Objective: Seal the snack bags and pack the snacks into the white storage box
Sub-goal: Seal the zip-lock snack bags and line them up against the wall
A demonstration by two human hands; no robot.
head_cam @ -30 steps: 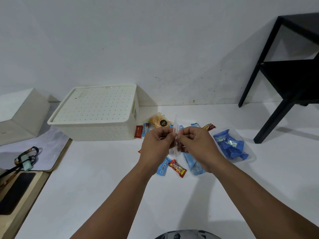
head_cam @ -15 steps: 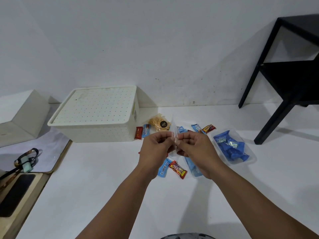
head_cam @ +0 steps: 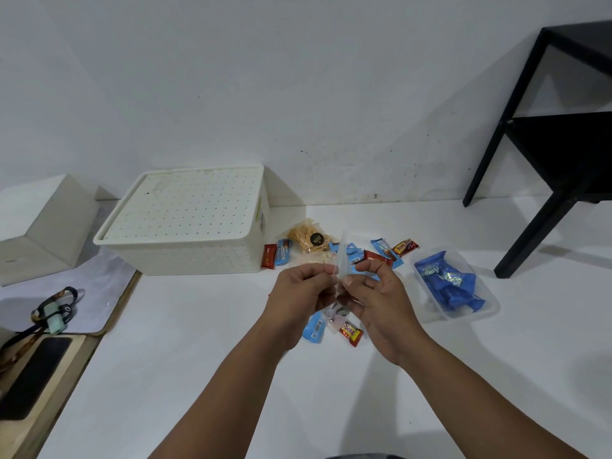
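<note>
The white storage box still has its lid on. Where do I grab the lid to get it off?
Probably the lid's right-hand edge, coming from the right. The snacks lie there and the hands work just in front. The lid sits flat inside the rim of the white storage box; no handle shows, so hook fingertips under the edge.

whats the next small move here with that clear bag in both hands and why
Probably run the pinching fingers along the top edge to finish the seal: both the left hand and right hand grip the clear bag upright, and the white storage box still has its lid on.
</note>
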